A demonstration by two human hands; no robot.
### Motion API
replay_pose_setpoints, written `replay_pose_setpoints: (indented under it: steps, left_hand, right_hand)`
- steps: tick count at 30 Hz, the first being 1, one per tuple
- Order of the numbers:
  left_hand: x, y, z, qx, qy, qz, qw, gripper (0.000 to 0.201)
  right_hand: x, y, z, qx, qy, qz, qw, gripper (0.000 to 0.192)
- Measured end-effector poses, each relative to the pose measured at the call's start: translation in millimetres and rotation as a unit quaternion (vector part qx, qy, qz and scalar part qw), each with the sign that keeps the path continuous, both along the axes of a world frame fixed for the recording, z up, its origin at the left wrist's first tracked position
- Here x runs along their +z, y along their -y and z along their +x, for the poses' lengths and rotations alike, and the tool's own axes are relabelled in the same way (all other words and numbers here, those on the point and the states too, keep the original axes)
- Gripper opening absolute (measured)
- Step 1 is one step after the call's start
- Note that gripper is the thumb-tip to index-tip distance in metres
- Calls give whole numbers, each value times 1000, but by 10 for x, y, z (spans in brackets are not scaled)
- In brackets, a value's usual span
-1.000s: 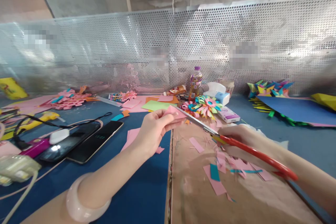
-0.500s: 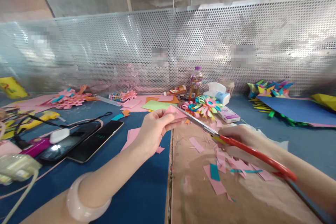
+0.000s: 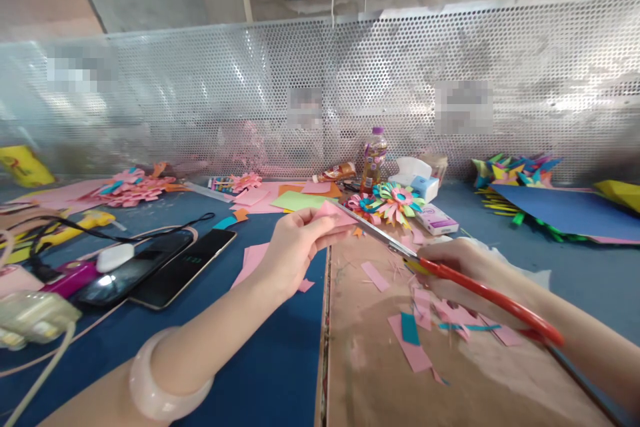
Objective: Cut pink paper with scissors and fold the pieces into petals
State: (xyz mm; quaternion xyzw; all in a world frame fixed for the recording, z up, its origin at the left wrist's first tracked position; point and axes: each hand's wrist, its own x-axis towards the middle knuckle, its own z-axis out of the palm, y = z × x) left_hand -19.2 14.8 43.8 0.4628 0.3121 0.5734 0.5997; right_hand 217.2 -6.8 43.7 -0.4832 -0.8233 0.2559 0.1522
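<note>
Between the thumb and fingers of my left hand [image 3: 300, 243] is a small piece of pink paper [image 3: 331, 209]. My right hand [image 3: 465, 270] is closed around the red handles of a pair of scissors [image 3: 480, 290]. Their metal blades point up and left, with the tips at the pink paper's right edge; I cannot tell how far the blades are apart. Pink paper scraps [image 3: 410, 350] and a teal scrap [image 3: 409, 329] lie on the brown board [image 3: 370, 380] below the scissors. More pink sheets [image 3: 250, 260] lie behind my left wrist.
Two phones [image 3: 185, 270] and charging cables [image 3: 30, 380] lie at the left. Pink paper flowers [image 3: 133, 188] sit behind them. Beyond my hands are a multicoloured paper flower [image 3: 397, 200], a bottle [image 3: 373, 157] and tissues [image 3: 425, 185]. Blue sheets [image 3: 555, 210] lie right. A perforated metal screen [image 3: 200, 100] stands behind.
Both hands, the pink paper and the scissors stay in nearly the same place. Only a very slight shift of the whole view shows.
</note>
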Motion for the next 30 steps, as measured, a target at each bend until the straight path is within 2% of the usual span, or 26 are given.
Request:
replay_pose_setpoints:
  steps: [12,23,30]
  left_hand:
    - [-3,5,2,1,-3,-2,1000,7]
    - [0,6,12,1,8,-4,1000,8]
    - [4,9,4,4,-4,-11,1000,10]
  right_hand:
    - [12,16,-19,-9,5,-22,1000,15]
    - [-22,20,-31,-17,-18,-9,1000,15]
    - [-122,-11,19,-40,-26,32,998,16]
